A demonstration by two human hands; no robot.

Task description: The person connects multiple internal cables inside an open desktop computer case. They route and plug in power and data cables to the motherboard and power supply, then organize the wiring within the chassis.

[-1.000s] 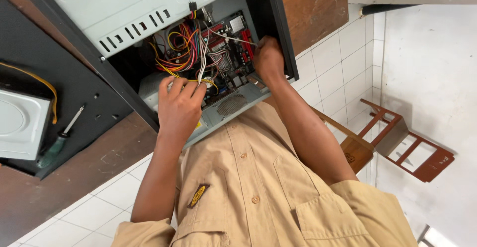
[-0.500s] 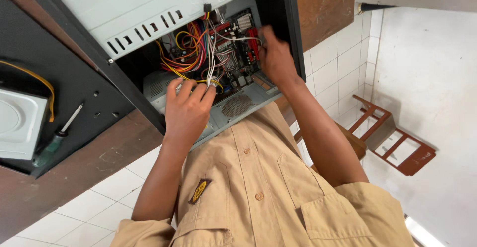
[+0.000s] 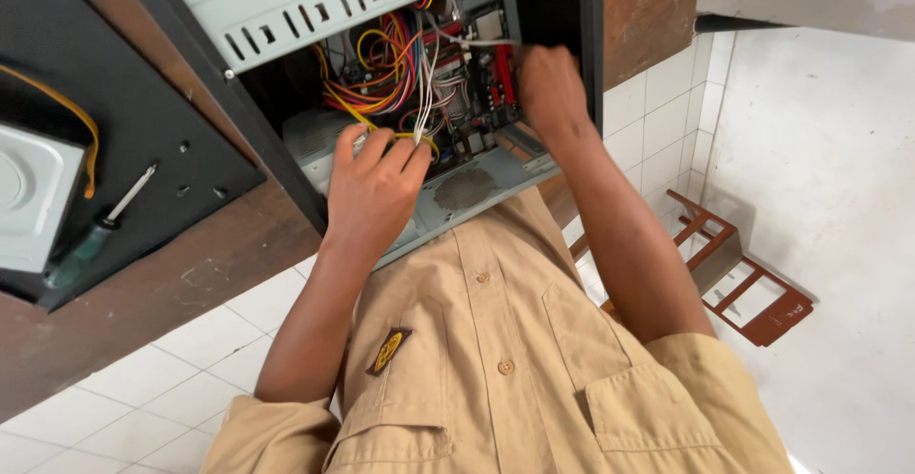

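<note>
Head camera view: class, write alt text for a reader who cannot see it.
A person's left hand and right hand reach into an open computer case, the left fingers at a bundle of coloured wires, the right by the circuit board. A screwdriver lies on the black side panel to the left.

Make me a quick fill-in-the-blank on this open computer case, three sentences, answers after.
1. Both hands, the left hand and the right hand, reach into an open computer ____.
2. The screwdriver lies on the removed side panel, which is coloured ____.
3. The shirt closes with ____.

Missing words: case; black; buttons
</note>
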